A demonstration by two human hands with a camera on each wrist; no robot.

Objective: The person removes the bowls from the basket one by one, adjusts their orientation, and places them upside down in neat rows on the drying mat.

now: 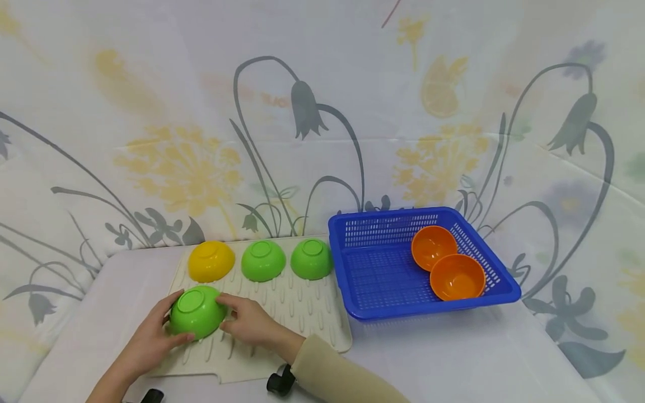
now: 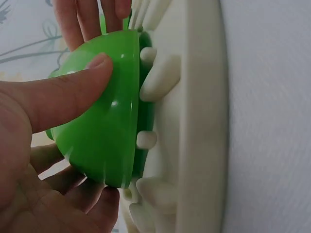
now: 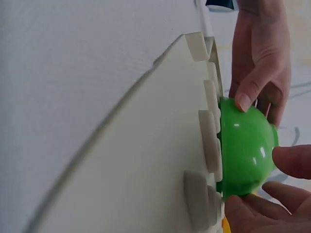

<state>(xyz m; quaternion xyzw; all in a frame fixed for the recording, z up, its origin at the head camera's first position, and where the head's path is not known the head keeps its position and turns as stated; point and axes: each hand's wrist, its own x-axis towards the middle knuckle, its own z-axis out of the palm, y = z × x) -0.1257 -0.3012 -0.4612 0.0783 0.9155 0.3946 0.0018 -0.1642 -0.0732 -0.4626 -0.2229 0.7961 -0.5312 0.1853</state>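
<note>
An upside-down green bowl (image 1: 197,313) sits on the ribbed cream drying mat (image 1: 312,313), near its front left. My left hand (image 1: 153,336) holds it from the left, thumb on the near wall and fingers around the far side. From the right, my right hand (image 1: 254,322) holds the same bowl with fingertips and thumb at its wall. In the left wrist view, the rim of the green bowl (image 2: 104,116) stands against the mat's ridges (image 2: 163,80). Both hands show around the bowl (image 3: 243,145) in the right wrist view.
Along the mat's back edge stand an upturned yellow bowl (image 1: 211,262) and two upturned green bowls, one in the middle (image 1: 263,261) and one farther right (image 1: 311,259). A blue basket (image 1: 347,280) to the right holds two orange bowls (image 1: 457,278). Patterned cloth (image 1: 322,151) hangs behind.
</note>
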